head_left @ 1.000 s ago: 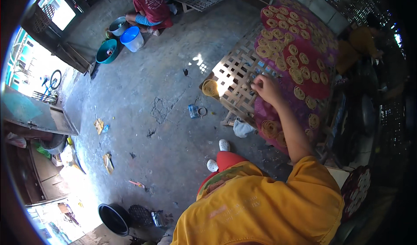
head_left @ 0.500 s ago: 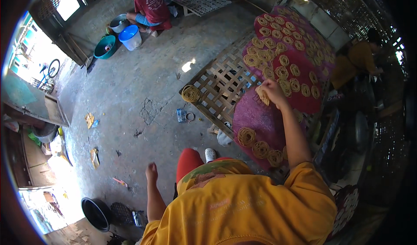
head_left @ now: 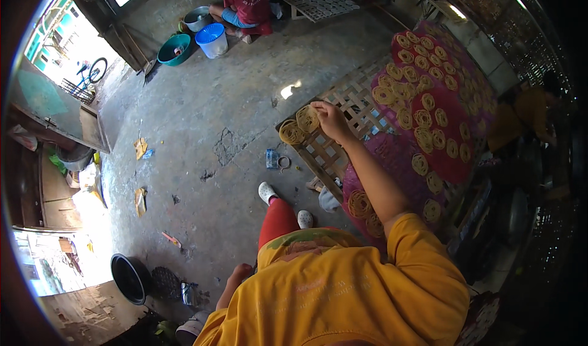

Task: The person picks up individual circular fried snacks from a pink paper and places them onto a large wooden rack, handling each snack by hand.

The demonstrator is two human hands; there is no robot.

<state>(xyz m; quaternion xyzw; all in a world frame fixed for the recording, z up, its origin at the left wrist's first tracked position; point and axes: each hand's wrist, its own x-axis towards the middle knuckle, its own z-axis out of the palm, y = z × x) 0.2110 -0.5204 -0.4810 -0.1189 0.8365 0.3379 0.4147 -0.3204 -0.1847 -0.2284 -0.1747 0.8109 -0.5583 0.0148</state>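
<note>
My right hand (head_left: 332, 122) reaches over the woven bamboo rack (head_left: 340, 156), its fingers pinched on the edge of a round coil of yellow noodle-like strands (head_left: 307, 119). That coil is at the rack's far left corner, beside a second coil (head_left: 291, 133) lying there. Closer to me, more coils (head_left: 359, 204) rest on a purple cloth (head_left: 381, 153), partly hidden by my right forearm. Low at my left side hangs my left hand (head_left: 241, 272), away from the rack, fingers curled and nothing visible in them.
Several coils cover a red cloth (head_left: 450, 156) farther along the rack. A blue packet (head_left: 272, 158) and a tape-like ring (head_left: 283, 162) lie on the concrete floor. A black tub (head_left: 130, 278) stands at lower left. One person (head_left: 246, 3) sits by buckets; another (head_left: 520, 119) is at right.
My right hand has moved left from the purple cloth to the rack's corner, carrying a coil beside the one there. I have stepped forward; my left hand has drawn back toward my body.
</note>
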